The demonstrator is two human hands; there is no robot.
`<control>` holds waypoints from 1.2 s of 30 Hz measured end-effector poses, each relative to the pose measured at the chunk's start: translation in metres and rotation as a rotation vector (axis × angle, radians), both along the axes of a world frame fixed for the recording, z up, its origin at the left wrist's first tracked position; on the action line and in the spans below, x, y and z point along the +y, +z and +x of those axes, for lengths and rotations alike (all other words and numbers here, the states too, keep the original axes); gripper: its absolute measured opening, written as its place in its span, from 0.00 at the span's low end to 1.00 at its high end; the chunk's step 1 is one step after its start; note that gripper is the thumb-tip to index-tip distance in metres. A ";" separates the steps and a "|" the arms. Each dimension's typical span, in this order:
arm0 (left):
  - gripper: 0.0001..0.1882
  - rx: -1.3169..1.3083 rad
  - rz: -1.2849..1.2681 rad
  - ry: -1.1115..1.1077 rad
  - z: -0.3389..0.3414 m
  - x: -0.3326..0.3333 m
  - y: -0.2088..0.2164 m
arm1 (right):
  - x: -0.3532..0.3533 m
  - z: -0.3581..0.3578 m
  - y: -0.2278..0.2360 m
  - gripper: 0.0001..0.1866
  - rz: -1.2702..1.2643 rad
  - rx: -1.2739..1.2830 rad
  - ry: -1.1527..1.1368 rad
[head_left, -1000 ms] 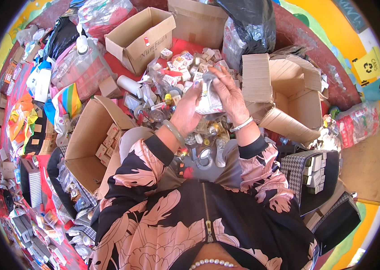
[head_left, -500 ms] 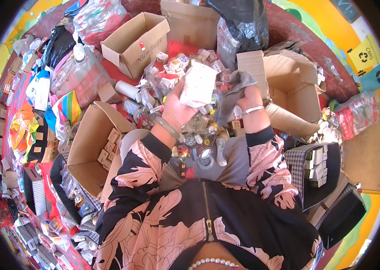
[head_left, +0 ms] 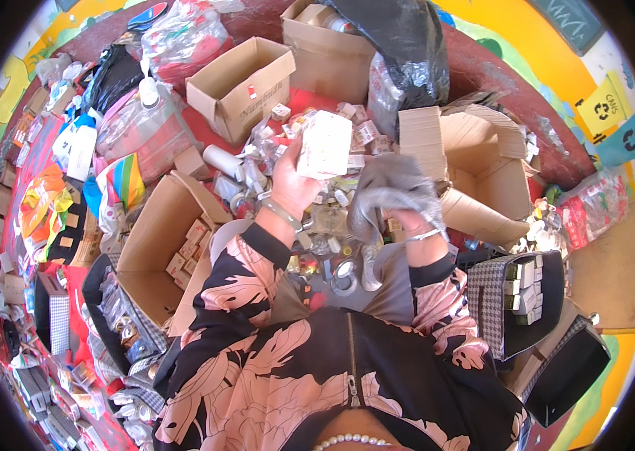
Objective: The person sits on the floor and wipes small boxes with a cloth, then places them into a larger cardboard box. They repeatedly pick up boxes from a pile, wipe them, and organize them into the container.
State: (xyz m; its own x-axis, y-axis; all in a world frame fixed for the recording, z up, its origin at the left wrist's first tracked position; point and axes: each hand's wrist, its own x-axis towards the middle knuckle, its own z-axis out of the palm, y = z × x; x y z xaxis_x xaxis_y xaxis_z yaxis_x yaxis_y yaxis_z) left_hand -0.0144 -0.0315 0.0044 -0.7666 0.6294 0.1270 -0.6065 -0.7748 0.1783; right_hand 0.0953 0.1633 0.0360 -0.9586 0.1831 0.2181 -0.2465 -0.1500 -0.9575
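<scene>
My left hand (head_left: 291, 180) is closed around the side of a small white box (head_left: 325, 144) with a few dark marks, held up over the pile. A grey cloth (head_left: 391, 189) hangs bunched from my right hand (head_left: 412, 219), whose fingers are closed on it and partly covered by its folds. The cloth is beside the box, apart from it. Beneath both hands lie small boxes (head_left: 366, 134), jars and bottles, with a roll of tape (head_left: 344, 276) nearer my knees.
An open carton (head_left: 141, 259) with small boxes stands at my left, another carton (head_left: 494, 161) at my right. A checked bin (head_left: 489, 304) holding small boxes is near my right elbow. Further off are a tall carton (head_left: 242, 90) and a black plastic bag (head_left: 408, 52).
My right hand has moved down toward me, and the cloth has spread out and blurred slightly. The white box has shifted a little left, still in my left hand. The view has tilted slightly.
</scene>
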 end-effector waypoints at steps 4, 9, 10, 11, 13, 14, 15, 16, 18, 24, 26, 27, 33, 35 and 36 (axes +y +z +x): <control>0.24 0.081 -0.212 0.188 0.005 -0.004 0.017 | 0.007 -0.025 0.024 0.20 0.325 0.130 0.063; 0.25 0.311 -0.422 0.371 0.011 0.005 0.018 | -0.045 -0.029 0.082 0.21 1.245 0.012 -0.091; 0.25 0.420 -0.581 0.436 0.015 0.010 0.015 | -0.047 -0.029 0.074 0.22 1.417 0.120 -0.168; 0.25 0.529 -0.739 0.499 0.019 0.016 0.011 | -0.048 -0.031 0.066 0.22 1.588 0.235 -0.272; 0.27 0.654 -0.882 0.647 0.021 0.021 0.001 | -0.064 -0.034 0.040 0.23 1.001 0.219 -0.157; 0.28 0.819 -0.999 0.720 0.019 0.021 -0.003 | -0.077 -0.030 0.042 0.23 0.325 0.063 -0.113; 0.29 0.990 -1.111 0.783 0.019 0.022 -0.003 | -0.062 -0.034 0.008 0.25 0.671 0.116 -0.175; 0.30 1.162 -1.227 0.843 0.020 0.021 -0.004 | -0.048 -0.038 -0.027 0.28 1.013 0.164 -0.227; 0.32 1.245 -1.274 0.847 0.018 0.022 -0.003 | -0.045 -0.038 -0.028 0.29 1.150 0.105 -0.180; 0.33 1.395 -1.393 0.826 0.024 0.024 0.008 | -0.029 -0.027 -0.021 0.31 0.699 0.139 -0.091; 0.34 1.511 -1.389 0.736 0.027 0.022 0.020 | -0.019 -0.017 -0.031 0.25 0.587 0.088 -0.068; 0.35 1.555 -1.414 0.724 0.030 0.015 0.024 | -0.030 -0.007 0.006 0.24 0.738 -0.064 -0.010; 0.51 1.215 -1.184 0.823 0.035 0.026 0.016 | -0.012 0.002 0.000 0.15 0.604 0.189 -0.193; 0.49 1.260 -1.246 0.733 0.034 0.027 0.009 | -0.004 0.005 -0.004 0.19 0.705 0.136 -0.112; 0.49 1.292 -1.272 0.680 0.034 0.031 0.010 | -0.003 0.005 -0.011 0.20 0.598 0.119 -0.113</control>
